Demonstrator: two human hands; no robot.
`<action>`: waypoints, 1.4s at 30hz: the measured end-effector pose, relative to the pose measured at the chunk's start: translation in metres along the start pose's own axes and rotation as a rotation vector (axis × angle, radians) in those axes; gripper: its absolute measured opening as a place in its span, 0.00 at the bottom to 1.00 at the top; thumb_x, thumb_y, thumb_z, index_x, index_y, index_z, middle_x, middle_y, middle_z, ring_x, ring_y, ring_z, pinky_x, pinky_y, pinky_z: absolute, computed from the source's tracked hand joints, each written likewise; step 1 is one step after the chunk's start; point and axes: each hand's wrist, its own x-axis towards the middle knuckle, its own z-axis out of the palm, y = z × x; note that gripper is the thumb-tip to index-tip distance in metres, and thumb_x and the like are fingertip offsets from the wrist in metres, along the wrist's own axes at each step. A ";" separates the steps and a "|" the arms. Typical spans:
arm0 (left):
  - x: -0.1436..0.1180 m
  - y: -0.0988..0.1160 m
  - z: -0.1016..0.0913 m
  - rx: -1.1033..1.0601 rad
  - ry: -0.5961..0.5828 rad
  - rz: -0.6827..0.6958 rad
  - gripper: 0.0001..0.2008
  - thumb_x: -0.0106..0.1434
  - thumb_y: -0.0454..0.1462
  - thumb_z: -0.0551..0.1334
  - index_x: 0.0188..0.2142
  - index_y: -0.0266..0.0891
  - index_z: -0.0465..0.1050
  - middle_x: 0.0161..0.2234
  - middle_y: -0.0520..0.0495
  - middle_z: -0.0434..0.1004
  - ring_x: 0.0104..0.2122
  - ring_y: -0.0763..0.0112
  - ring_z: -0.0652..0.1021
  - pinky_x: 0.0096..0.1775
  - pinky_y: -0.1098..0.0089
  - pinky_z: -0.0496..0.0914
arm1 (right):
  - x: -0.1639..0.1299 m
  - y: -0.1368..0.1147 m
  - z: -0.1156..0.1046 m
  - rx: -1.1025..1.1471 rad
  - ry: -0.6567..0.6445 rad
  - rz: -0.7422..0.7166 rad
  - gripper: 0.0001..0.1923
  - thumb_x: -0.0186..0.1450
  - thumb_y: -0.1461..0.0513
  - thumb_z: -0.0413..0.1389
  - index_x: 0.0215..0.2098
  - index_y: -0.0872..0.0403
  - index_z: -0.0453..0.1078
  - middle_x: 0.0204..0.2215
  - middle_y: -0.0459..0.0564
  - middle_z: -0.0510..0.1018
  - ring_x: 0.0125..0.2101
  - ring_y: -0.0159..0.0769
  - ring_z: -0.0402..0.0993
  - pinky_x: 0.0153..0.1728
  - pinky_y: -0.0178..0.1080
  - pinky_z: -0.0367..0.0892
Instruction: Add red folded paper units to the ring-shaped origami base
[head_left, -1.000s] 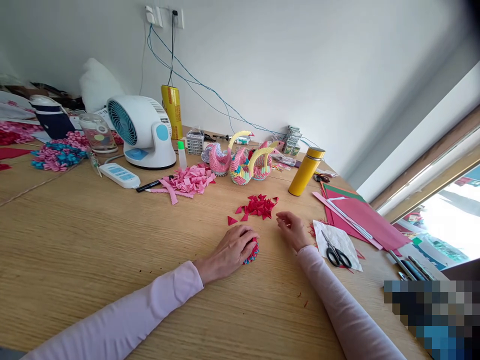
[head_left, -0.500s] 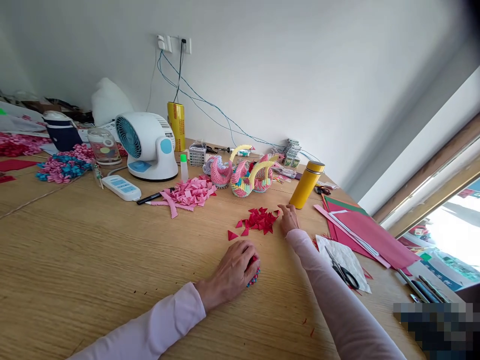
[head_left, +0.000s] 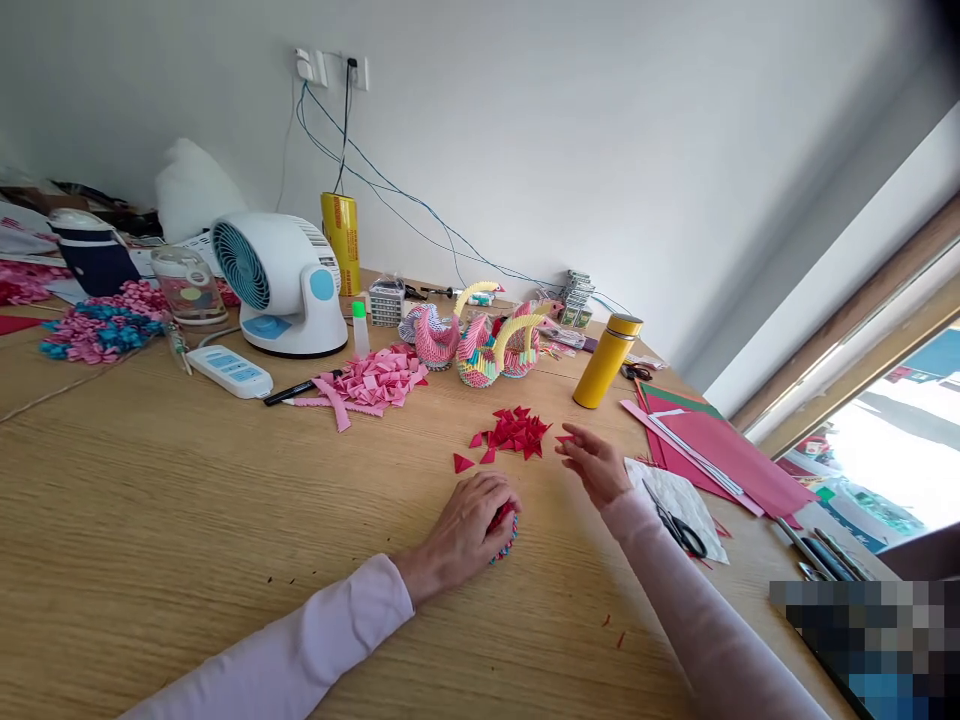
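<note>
Found on the bench (head_left: 225, 500), under the curled left hand (head_left: 469, 525): a red-and-blue paper piece (head_left: 512, 537), held in a wrapping grip. In the right hand (head_left: 595, 466), just beside the red triangle pile (head_left: 517, 432): a narrow fingertip grip on a red paper triangle (head_left: 564, 438). Press lightly on the left to spare the folds; pinch the triangle near its edge. Hidden by left fingers: most of the paper piece. Too small to tell: the triangle's folds.

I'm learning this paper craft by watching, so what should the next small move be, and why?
Probably bring the right hand over to the red-and-blue paper piece: it seems to pinch a small red paper bit, while the left hand holds that piece at the table.
</note>
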 end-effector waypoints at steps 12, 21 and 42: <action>0.003 -0.001 0.002 -0.019 0.027 -0.040 0.11 0.68 0.42 0.54 0.40 0.39 0.70 0.38 0.47 0.74 0.41 0.66 0.72 0.47 0.64 0.65 | -0.099 -0.041 0.025 0.558 -0.193 0.129 0.17 0.50 0.55 0.67 0.32 0.56 0.74 0.24 0.48 0.79 0.25 0.30 0.74 0.22 0.29 0.62; 0.003 0.002 0.000 0.005 0.022 -0.049 0.07 0.67 0.37 0.53 0.35 0.38 0.67 0.35 0.48 0.73 0.37 0.68 0.71 0.44 0.66 0.66 | -0.110 -0.042 0.039 0.866 -0.136 0.384 0.18 0.47 0.57 0.70 0.32 0.58 0.75 0.27 0.49 0.81 0.28 0.30 0.77 0.25 0.29 0.71; 0.000 0.001 0.001 -0.087 0.039 -0.007 0.04 0.65 0.36 0.56 0.39 0.39 0.67 0.38 0.47 0.74 0.40 0.67 0.73 0.45 0.66 0.67 | -0.105 -0.048 0.042 1.256 -0.050 0.688 0.07 0.53 0.68 0.65 0.31 0.57 0.73 0.27 0.46 0.79 0.15 0.19 0.68 0.06 0.18 0.54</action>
